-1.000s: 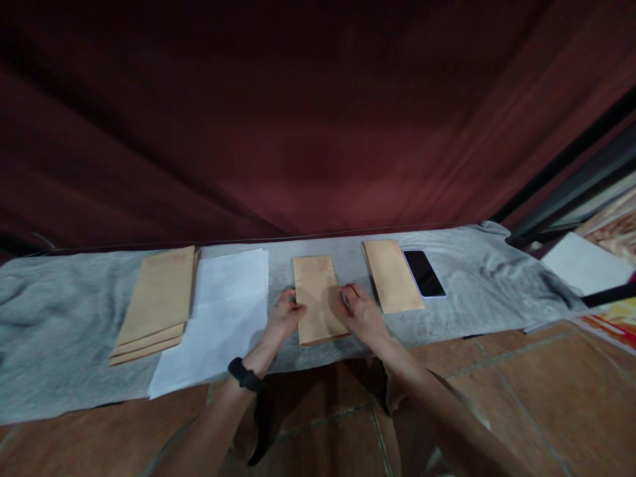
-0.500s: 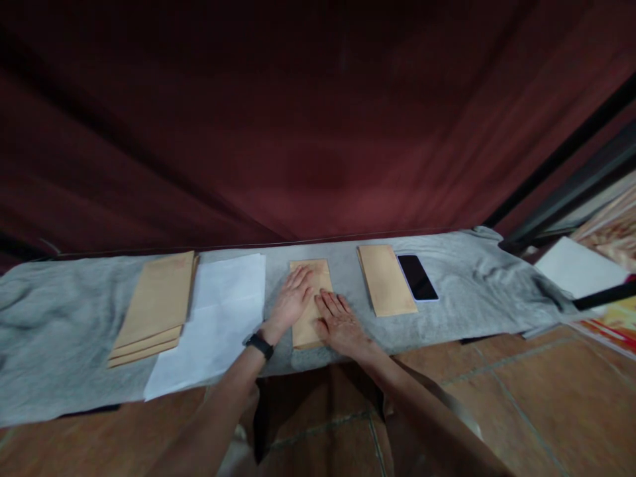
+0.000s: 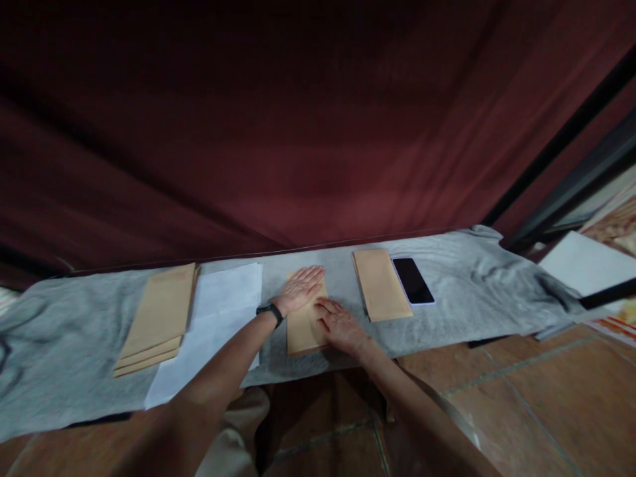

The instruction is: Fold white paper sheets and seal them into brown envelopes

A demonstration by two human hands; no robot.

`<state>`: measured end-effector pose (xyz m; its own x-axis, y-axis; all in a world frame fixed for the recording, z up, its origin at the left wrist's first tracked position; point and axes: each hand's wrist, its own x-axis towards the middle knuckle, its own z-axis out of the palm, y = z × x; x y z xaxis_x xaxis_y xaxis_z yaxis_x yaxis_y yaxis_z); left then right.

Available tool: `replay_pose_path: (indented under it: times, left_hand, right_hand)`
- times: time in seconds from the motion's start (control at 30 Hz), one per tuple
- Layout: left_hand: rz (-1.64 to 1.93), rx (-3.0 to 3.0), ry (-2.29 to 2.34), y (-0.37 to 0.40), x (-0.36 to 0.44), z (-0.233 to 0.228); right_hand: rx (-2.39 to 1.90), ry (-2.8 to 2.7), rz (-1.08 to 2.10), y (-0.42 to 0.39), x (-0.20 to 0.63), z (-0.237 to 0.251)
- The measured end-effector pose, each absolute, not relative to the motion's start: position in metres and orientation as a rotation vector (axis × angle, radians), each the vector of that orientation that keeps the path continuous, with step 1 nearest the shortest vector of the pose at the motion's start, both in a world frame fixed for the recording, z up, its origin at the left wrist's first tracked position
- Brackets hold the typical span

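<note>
A brown paper envelope (image 3: pixel 301 331) lies flat on the grey cloth in front of me, partly covered by both hands. My left hand (image 3: pixel 301 289), with a dark band on its wrist, rests flat across the envelope's upper part, fingers stretched out to the right. Lower down, my right hand (image 3: pixel 342 326) lies over the envelope's right edge with its fingers extended and slightly bent. Neither hand grips anything. Left of them are white paper sheets (image 3: pixel 226 305), partly beneath a fanned stack of brown envelopes (image 3: pixel 161 311). To the right sit more brown envelopes (image 3: pixel 382 285).
A phone (image 3: pixel 413 281) with a dark screen lies right of the right-hand envelopes. The grey cloth (image 3: pixel 477 291) covers a long narrow surface. Behind it hangs a dark red curtain (image 3: pixel 318 159). Black bars (image 3: pixel 561 142) and a white board (image 3: pixel 589 264) stand at the right, above floor tiles.
My left hand has turned, its fingers now pointing more to the right across the envelope's top. My right hand has stayed near the right edge, its fingers a little more bent. The view has shifted slightly.
</note>
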<state>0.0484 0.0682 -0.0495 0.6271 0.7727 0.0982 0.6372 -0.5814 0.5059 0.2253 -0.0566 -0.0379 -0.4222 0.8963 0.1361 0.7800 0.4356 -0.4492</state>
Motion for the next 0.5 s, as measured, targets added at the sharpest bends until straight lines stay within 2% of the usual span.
replay_pose_path:
  times: [0.27, 0.5]
  left_hand:
    - [0.21, 2.676, 1.141, 0.032, 0.048, -0.054]
    - [0.153, 2.757, 1.123, -0.022, 0.047, -0.057]
  right_hand:
    - [-1.604, -2.344, 0.594, -0.048, 0.236, -0.016]
    - [-1.803, -2.275, 0.476, -0.054, 0.243, -0.008]
